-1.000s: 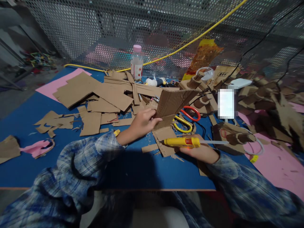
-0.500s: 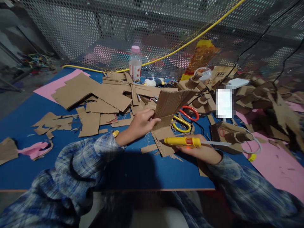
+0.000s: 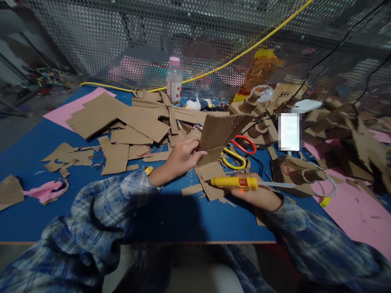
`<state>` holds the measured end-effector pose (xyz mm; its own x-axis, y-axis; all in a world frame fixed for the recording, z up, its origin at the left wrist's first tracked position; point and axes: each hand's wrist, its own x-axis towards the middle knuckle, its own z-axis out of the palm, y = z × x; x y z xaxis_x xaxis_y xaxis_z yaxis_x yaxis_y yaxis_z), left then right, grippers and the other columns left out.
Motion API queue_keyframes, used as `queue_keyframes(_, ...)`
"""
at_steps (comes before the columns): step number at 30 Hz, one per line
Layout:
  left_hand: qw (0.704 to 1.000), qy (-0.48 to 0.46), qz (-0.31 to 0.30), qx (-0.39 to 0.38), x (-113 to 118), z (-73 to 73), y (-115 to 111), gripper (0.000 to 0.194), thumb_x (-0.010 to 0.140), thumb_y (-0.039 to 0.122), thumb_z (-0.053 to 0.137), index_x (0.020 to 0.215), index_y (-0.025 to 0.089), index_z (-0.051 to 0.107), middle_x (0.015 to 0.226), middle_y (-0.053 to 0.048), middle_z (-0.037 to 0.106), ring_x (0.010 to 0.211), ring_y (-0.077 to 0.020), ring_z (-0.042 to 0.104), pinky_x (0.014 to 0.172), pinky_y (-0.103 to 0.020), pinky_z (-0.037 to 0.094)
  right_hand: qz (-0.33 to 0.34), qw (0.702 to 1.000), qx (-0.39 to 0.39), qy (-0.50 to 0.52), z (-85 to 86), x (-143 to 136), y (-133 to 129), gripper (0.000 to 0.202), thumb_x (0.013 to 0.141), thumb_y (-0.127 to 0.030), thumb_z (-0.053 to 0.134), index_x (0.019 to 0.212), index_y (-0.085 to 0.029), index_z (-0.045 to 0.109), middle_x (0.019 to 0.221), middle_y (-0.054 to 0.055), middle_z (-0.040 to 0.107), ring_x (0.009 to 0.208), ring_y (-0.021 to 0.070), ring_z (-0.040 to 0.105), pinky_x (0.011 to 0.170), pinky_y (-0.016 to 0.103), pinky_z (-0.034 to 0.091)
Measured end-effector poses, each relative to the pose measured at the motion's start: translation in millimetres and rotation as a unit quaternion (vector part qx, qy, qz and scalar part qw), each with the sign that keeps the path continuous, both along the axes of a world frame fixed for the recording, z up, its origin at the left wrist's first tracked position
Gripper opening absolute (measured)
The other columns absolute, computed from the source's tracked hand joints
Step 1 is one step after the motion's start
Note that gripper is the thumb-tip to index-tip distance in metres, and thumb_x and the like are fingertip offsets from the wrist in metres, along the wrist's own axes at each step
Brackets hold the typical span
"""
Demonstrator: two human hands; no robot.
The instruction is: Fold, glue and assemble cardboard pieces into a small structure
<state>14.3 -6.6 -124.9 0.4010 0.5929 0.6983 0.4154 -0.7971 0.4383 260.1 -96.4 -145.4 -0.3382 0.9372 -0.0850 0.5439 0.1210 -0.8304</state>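
- Left hand [image 3: 185,156], nearly closed, pinches the raised cardboard flap [image 3: 221,132] at its two o'clock.
- Right hand [image 3: 255,194], curled, grips yellow glue gun [image 3: 232,182], pointing toward nine o'clock.
- Bottle [image 3: 174,87]: left hand's twelve o'clock.

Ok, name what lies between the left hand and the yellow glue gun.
In the head view, a flat cardboard panel lies between the left hand and the glue gun.

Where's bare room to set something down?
Blue table shows bare between the folded cardboard, near edge, left sleeve and right sleeve; also between the pink scrap, near edge and left sleeve. Crowded: beyond the left hand, with cardboard sheets, and beyond the right hand, with scissor handles.
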Motion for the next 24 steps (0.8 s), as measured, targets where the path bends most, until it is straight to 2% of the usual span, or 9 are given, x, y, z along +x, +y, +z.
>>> queue_keyframes(4,1.000,-0.003,-0.003,-0.004,0,0.3,0,0.034,0.080,0.022,0.065,0.057,0.016,0.041,0.056,0.005,0.043,0.050,-0.0076,0.039,0.047,-0.021,0.028,-0.019,0.999,0.008,-0.042,2.4,-1,0,0.018,0.075,-0.035,0.064,0.080,-0.020,0.071,0.074,0.004,0.069,0.079,0.0235,0.066,0.068,0.034,0.054)
queue_keyframes(12,1.000,0.000,-0.001,0.004,0,0.5,0,0.034,0.080,0.022,0.065,0.057,0.016,0.041,0.056,0.004,0.043,0.051,-0.0079,0.040,0.047,-0.021,0.028,-0.032,0.996,0.016,-0.080,12.6,-6,-2,0.015,0.070,-0.034,0.064,0.068,-0.019,0.064,0.065,0.002,0.066,0.060,0.0179,0.061,0.059,0.030,0.050)
queue_keyframes(20,1.000,-0.005,-0.001,0.006,0,0.3,-1,0.035,0.080,0.023,0.066,0.057,0.016,0.041,0.056,0.005,0.043,0.050,-0.0078,0.040,0.047,-0.021,0.028,-0.013,0.993,0.057,-0.107,13.3,-5,-8,0.017,0.073,-0.035,0.061,0.067,-0.019,0.062,0.064,0.002,0.064,0.058,0.0159,0.059,0.058,0.029,0.049)
queue_keyframes(24,1.000,0.000,0.000,-0.009,0,-0.9,0,0.033,0.081,0.025,0.064,0.058,0.016,0.043,0.057,0.004,0.045,0.051,-0.0085,0.042,0.047,-0.022,0.030,-0.001,0.990,0.069,-0.122,18.1,-7,-14,0.019,0.075,-0.034,0.060,0.064,-0.019,0.061,0.061,0.002,0.063,0.054,0.0143,0.058,0.052,0.027,0.047)
